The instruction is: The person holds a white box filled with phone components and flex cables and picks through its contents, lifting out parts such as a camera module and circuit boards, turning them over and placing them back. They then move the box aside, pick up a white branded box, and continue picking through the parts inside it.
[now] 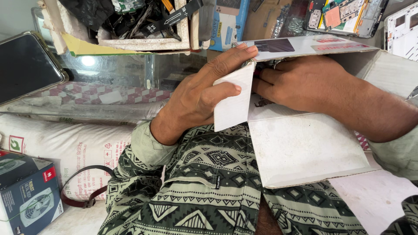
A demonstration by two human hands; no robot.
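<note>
- The big white cardboard box lies open across my lap, over my green patterned trousers. Its long axis runs from my left side out to my right, and its open mouth faces away from me, toward the cluttered shelf at the top of the view.
- The box's printed top lid stands raised above the opening, and its broad plain flap hangs down toward my knees.
- My right hand is the one inside: it reaches in from the right under the lid, the wrist lying across the rim. Its fingers are curled and pressed close together, pointing left into the box. Whether they pinch anything I cannot tell, for the side flap hides their tips.
- My left hand comes in from the left and stays outside the box. It holds the small white side flap: the thumb lies across the flap's near face, and the other fingers, stretched and close together, run along its top edge up to the lid's corner.
- So the opening lies just to the right of my left fingers, and my right hand is the nearer to whatever sits inside; the two hands nearly meet at the flap.
- A small dark object shows just below my right fingers, on the box's inner floor; what it is I cannot tell.
</note>
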